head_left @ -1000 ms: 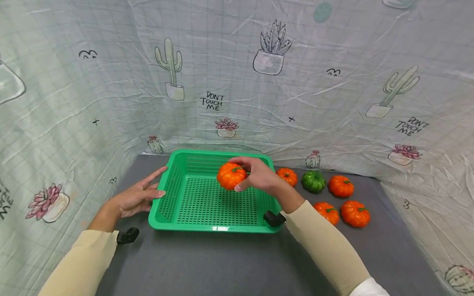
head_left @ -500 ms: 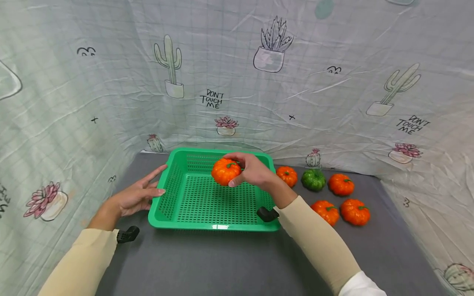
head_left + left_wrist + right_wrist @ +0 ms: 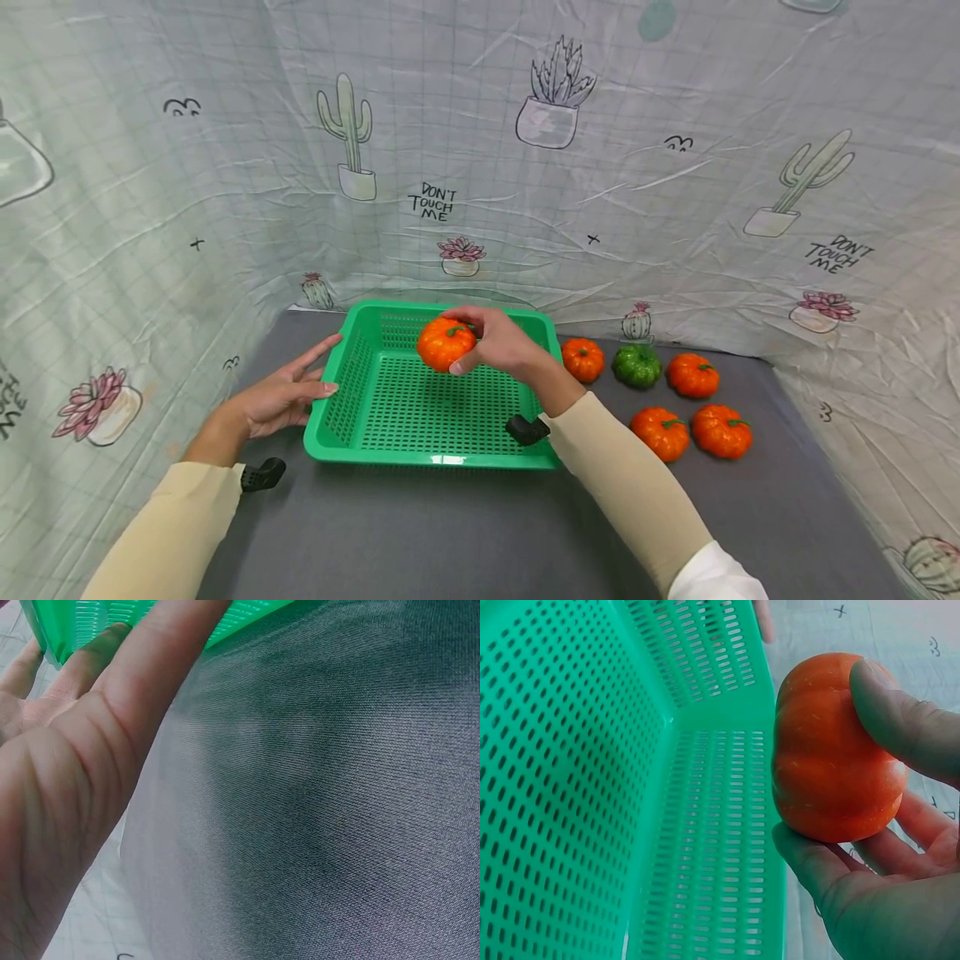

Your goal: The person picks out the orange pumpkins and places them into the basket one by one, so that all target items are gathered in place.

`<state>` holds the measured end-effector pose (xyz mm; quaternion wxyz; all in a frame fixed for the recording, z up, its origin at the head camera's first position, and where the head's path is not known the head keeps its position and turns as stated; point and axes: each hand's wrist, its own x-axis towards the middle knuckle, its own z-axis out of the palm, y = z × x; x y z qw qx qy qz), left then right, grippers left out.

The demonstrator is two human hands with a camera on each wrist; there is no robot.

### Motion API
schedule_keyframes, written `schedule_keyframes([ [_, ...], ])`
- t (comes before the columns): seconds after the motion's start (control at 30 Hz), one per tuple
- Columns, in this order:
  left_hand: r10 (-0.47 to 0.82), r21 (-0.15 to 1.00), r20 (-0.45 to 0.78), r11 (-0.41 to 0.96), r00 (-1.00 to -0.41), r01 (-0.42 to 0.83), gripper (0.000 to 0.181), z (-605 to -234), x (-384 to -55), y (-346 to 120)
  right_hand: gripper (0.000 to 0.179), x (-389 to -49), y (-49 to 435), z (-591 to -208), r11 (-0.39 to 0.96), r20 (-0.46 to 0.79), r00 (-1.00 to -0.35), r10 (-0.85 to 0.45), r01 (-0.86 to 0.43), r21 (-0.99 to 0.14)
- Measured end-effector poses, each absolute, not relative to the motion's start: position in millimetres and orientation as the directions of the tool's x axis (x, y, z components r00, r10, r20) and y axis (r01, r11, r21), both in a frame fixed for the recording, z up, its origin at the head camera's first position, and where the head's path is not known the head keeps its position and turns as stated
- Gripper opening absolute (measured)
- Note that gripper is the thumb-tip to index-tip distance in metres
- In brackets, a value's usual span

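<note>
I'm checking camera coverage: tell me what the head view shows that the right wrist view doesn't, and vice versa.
Head only: green pumpkin, four loose orange pumpkins, sleeves.
Right wrist only: fingers that the held pumpkin hides from the head view.
Both: right hand, held pumpkin, green basket, printed cloth, apparently left hand too.

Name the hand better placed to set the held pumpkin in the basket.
Probably the right hand: it grips the orange pumpkin over the green basket, while the left hand only touches its side.
</note>
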<state>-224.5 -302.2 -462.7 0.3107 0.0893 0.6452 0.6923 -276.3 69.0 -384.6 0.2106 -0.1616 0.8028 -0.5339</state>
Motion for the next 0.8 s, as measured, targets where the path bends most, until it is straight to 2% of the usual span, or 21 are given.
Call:
schedule_keyframes([
  [0.8,0.523,0.943,-0.297,0.028,-0.799,-0.332,0.093,-460,-224,-302,0.084,-280,39,-392,0.336,-0.160,-0.865,-0.476,-0.011,-0.942],
])
